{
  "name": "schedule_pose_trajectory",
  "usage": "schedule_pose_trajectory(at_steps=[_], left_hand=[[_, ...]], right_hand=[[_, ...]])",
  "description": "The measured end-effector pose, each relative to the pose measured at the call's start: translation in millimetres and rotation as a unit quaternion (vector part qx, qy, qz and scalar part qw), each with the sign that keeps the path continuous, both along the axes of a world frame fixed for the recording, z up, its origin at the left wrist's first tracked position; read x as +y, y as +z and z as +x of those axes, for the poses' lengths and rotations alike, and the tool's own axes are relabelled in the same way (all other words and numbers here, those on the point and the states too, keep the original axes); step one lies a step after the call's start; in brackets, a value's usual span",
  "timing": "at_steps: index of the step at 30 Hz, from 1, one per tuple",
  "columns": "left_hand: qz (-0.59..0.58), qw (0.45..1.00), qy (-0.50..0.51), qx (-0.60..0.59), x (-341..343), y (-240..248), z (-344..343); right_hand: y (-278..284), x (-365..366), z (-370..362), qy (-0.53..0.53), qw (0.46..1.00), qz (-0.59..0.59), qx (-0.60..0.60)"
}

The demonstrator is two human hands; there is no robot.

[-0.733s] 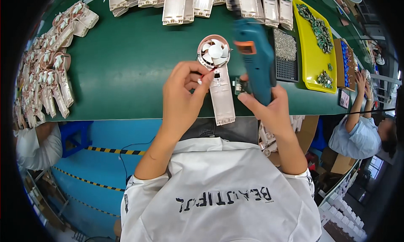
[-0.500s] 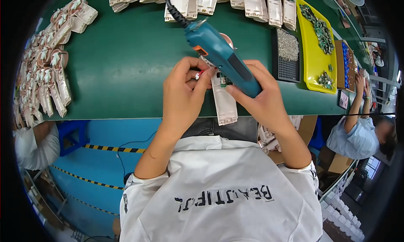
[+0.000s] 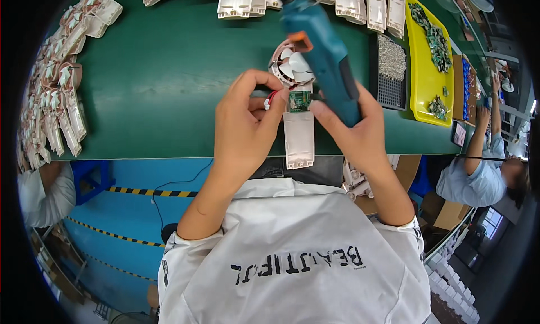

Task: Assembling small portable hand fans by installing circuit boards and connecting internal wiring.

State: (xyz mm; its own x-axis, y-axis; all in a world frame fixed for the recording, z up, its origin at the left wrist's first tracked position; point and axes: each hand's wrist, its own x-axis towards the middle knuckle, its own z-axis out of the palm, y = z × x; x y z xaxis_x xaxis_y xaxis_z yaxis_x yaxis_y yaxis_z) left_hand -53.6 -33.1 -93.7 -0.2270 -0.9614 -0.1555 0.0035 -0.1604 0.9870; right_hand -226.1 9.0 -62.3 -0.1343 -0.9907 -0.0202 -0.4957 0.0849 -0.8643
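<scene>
A pale handheld-fan housing (image 3: 299, 135) lies in front of me, its handle reaching over the table's near edge. White fan blades (image 3: 296, 66) sit in the round head. A small green circuit board (image 3: 299, 101) rests in the upper handle. At the board's left, my left hand (image 3: 244, 115) pinches red wires (image 3: 271, 96) with a white plug on their end. My right hand (image 3: 360, 130) is closed around a teal electric screwdriver (image 3: 326, 56), tilted above the housing's right side. The screwdriver's tip, by the cord, points away from the board.
Piled fan housings (image 3: 62, 82) cover the table's left end; more handle shells (image 3: 236, 2) line the far edge. On the right are a black box of small metal screws (image 3: 392, 59), a yellow tray (image 3: 419, 93) with circuit boards, and a carton (image 3: 466, 93). A co-worker (image 3: 478, 175) sits at right.
The screwdriver has swung right and away with my right hand, uncovering the fan blades and circuit board. My left hand keeps its pinch on the red wires.
</scene>
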Motion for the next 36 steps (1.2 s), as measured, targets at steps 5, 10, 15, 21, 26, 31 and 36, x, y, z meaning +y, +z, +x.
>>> schedule_pose_trajectory(at_steps=[5,10,15,21,26,31,36], left_hand=[[0.021,0.999,-0.01,-0.029,-1.6,6.8,-1.4],[0.035,0.999,0.005,-0.016,-1.8,6.3,-3.3],[0.033,0.998,0.012,-0.043,0.7,9.5,-3.8],[0.026,0.997,0.033,-0.061,4.4,11.4,-7.4],[0.026,0.997,0.034,-0.068,6.1,11.4,-9.6],[0.001,0.995,0.061,-0.08,7.9,8.7,-11.5],[-0.004,0.996,0.066,-0.062,6.9,9.5,-13.0]], right_hand=[[-9.4,-7.9,0.8,-0.045,0.997,0.048,-0.051],[-13.7,-9.9,7.3,-0.065,0.993,0.058,-0.076],[-16.3,-10.6,7.2,-0.067,0.992,0.071,-0.079],[-15.5,-10.4,6.9,-0.071,0.991,0.075,-0.083],[-8.4,-11.7,5.4,-0.067,0.987,0.119,-0.079],[-7.9,-13.3,6.3,-0.061,0.988,0.113,-0.083],[-9.9,-14.1,7.0,-0.06,0.986,0.125,-0.097]])
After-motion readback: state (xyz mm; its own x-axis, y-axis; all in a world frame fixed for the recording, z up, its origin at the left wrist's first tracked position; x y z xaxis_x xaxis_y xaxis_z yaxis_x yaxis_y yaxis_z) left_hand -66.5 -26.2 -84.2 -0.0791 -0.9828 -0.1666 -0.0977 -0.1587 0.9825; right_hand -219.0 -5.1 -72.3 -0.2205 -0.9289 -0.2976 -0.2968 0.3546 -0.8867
